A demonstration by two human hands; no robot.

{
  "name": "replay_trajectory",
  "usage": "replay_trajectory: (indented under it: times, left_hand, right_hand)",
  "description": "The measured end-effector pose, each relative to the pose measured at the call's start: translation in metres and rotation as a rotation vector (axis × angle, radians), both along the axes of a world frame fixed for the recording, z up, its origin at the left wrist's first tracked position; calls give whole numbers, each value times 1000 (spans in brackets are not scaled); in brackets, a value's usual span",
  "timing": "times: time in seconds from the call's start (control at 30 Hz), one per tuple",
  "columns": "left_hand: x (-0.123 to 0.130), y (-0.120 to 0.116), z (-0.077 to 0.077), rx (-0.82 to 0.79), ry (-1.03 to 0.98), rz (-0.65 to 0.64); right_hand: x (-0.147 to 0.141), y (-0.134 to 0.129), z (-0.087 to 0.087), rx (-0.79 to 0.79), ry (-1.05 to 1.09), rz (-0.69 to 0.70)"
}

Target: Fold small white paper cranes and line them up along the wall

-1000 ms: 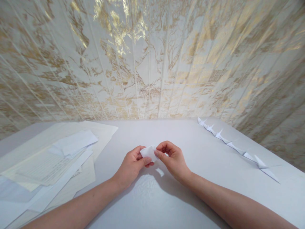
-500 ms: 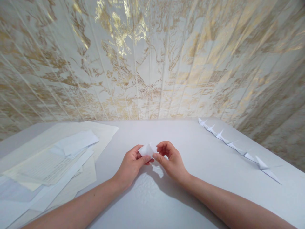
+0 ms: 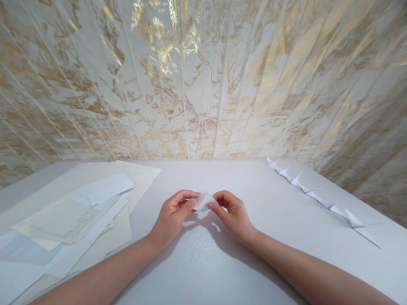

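A small folded white paper (image 3: 204,202) is held up over the table, between my two hands near the middle of the view. My left hand (image 3: 174,212) pinches its left side between thumb and fingers. On the right side, my right hand (image 3: 233,213) grips it with thumb and bent index finger. The finer folds of the paper are too small to tell. Shadows of the hands fall on the white table (image 3: 203,262) below.
Loose papers (image 3: 73,218) lie overlapping on the left of the table, some with printed lines. Several folded white paper pieces (image 3: 318,198) form a slanting row along the right edge. Behind the table stands a white and gold patterned wall (image 3: 203,97).
The right fingers, partly raised before, now close on the paper's right side. The left fingers have shifted along its left side, and the paper has turned and moved slightly right.
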State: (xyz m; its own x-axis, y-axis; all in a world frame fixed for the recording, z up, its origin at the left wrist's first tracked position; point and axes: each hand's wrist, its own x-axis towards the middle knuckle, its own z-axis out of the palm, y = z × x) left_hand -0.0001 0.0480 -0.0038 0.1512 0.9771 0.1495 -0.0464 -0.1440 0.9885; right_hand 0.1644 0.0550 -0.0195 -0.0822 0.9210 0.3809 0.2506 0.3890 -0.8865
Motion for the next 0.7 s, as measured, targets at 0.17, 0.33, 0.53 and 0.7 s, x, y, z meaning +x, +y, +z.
replay_trajectory:
  times: [0.17, 0.33, 0.53, 0.7]
  left_hand:
    - [-2, 4, -3, -15, 119, 27]
    - [-1, 5, -4, -21, 91, 7]
    - [0, 4, -4, -76, 64, -21]
    - [1, 4, -3, -79, 110, 67]
  right_hand:
    - [0, 0, 0, 7, -10, 7]
    - [-1, 0, -1, 0, -11, 3]
    - [-1, 1, -1, -46, 37, 13]
    - [-2, 1, -2, -87, 65, 30]
